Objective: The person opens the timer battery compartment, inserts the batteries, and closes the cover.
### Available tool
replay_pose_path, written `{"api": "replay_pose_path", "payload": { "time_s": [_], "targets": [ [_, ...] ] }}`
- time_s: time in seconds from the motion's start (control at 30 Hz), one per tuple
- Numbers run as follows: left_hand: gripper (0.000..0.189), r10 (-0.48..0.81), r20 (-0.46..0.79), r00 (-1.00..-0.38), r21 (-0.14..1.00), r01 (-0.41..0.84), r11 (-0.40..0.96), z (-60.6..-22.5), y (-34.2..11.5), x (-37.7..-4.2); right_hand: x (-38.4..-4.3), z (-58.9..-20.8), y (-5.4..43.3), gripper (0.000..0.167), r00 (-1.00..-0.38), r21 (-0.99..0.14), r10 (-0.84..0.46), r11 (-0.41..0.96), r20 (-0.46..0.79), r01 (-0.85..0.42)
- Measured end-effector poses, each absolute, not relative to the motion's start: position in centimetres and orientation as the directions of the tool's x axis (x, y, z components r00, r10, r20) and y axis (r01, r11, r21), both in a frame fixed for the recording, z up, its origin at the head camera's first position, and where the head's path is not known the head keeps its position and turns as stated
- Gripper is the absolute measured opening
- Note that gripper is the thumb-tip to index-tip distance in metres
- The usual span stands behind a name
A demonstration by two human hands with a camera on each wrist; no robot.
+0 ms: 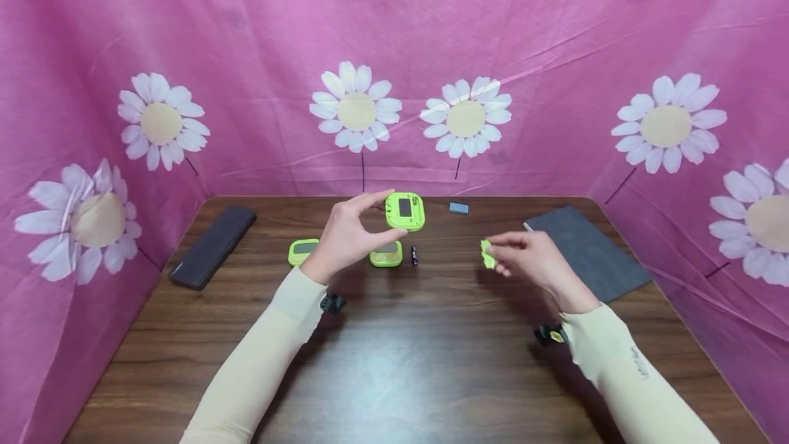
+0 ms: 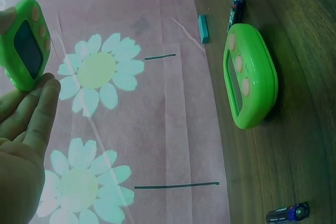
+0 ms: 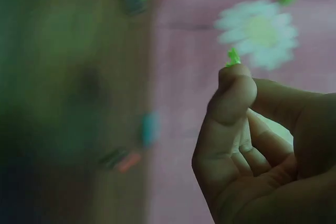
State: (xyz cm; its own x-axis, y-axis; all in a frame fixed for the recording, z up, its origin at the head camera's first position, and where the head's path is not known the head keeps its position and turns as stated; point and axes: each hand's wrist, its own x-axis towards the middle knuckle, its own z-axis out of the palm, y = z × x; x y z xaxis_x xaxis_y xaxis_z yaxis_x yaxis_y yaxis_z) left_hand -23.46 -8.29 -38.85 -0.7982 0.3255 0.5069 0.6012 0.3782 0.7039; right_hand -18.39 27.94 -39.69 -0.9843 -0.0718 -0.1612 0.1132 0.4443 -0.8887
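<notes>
My left hand [image 1: 346,233] holds a green digital timer [image 1: 405,211] up over the table, thumb below and fingers above. Its back faces the head view, with a recess in it; the left wrist view shows its screen and round buttons. Off to the right, my right hand [image 1: 535,259] pinches a small green plastic piece [image 1: 488,254] between thumb and fingers, mostly hidden in the right wrist view. A second green timer [image 1: 386,257] lies beneath my left hand. Beside it is a small dark battery [image 1: 414,255]. Another battery [image 2: 287,213] shows in the left wrist view.
Another green timer [image 1: 303,251] lies left, partly behind my left hand. A long black case [image 1: 212,247] rests along the left edge. At the back sits a blue block [image 1: 459,208]. A dark flat folder [image 1: 588,252] lies to the right. Pink flowered cloth [image 1: 407,33] surrounds the table.
</notes>
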Motion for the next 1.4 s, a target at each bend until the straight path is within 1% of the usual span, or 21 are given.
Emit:
{"api": "replay_pose_path", "payload": {
  "time_s": [0.1,0.17,0.3,0.4,0.6,0.77,0.87,0.97,1.03,1.1,1.23,1.3,1.4],
  "targets": [
    [0.072,0.324,0.491,-0.809,0.716,0.586,0.378,-38.8,-8.5,-23.5,-17.5,-42.2,30.3,0.045,-0.964,-0.874,-0.094,0.451,-0.250,0.183],
    [0.071,0.322,0.487,-0.812,0.718,0.582,0.382,-38.8,-8.5,-23.6,-17.1,-43.5,31.4,0.044,-0.952,-0.871,-0.108,0.444,-0.287,0.212],
    [0.071,0.309,0.482,-0.820,0.722,0.572,0.390,-38.9,-8.5,-23.6,-16.5,-44.8,32.1,0.041,-0.947,-0.864,-0.122,0.456,-0.297,0.213],
    [0.072,0.301,0.474,-0.827,0.733,0.560,0.386,-39.0,-8.5,-23.6,-16.1,-45.0,32.0,0.034,-0.951,-0.843,-0.095,0.495,-0.294,0.211],
    [0.073,0.288,0.462,-0.839,0.750,0.543,0.377,-39.0,-8.7,-23.6,-15.3,-44.7,31.3,0.023,-0.972,-0.753,-0.030,0.638,-0.234,0.162],
    [0.073,0.292,0.459,-0.839,0.749,0.542,0.381,-38.9,-8.8,-23.6,-15.0,-44.2,30.9,0.021,-0.977,-0.731,-0.040,0.670,-0.208,0.128],
    [0.073,0.295,0.455,-0.840,0.746,0.541,0.389,-38.9,-8.8,-23.6,-15.5,-43.9,31.2,0.020,-0.979,-0.708,-0.052,0.698,-0.199,0.107],
    [0.073,0.291,0.454,-0.842,0.745,0.538,0.395,-38.8,-8.7,-23.6,-17.1,-43.8,32.3,0.021,-0.990,-0.624,-0.084,0.782,-0.114,0.005],
    [0.072,0.289,0.448,-0.846,0.748,0.532,0.396,-38.8,-8.8,-23.5,-18.6,-44.0,33.3,0.023,-0.992,-0.576,-0.113,0.815,-0.055,-0.060],
    [0.073,0.289,0.443,-0.848,0.756,0.527,0.388,-38.8,-8.8,-23.5,-20.0,-44.4,34.3,0.029,-0.988,-0.566,-0.154,0.816,-0.024,-0.113],
    [0.073,0.290,0.437,-0.851,0.770,0.521,0.369,-38.8,-8.8,-23.4,-22.2,-45.0,35.3,0.047,-0.972,-0.639,-0.229,0.757,-0.058,-0.140],
    [0.073,0.288,0.441,-0.850,0.770,0.523,0.365,-38.7,-8.9,-23.4,-22.8,-45.1,35.2,0.053,-0.962,-0.656,-0.263,0.739,-0.071,-0.154],
    [0.073,0.285,0.438,-0.853,0.767,0.519,0.376,-38.8,-8.9,-23.4,-23.5,-45.1,34.9,0.057,-0.951,-0.661,-0.299,0.729,-0.076,-0.176]
  ]
}}
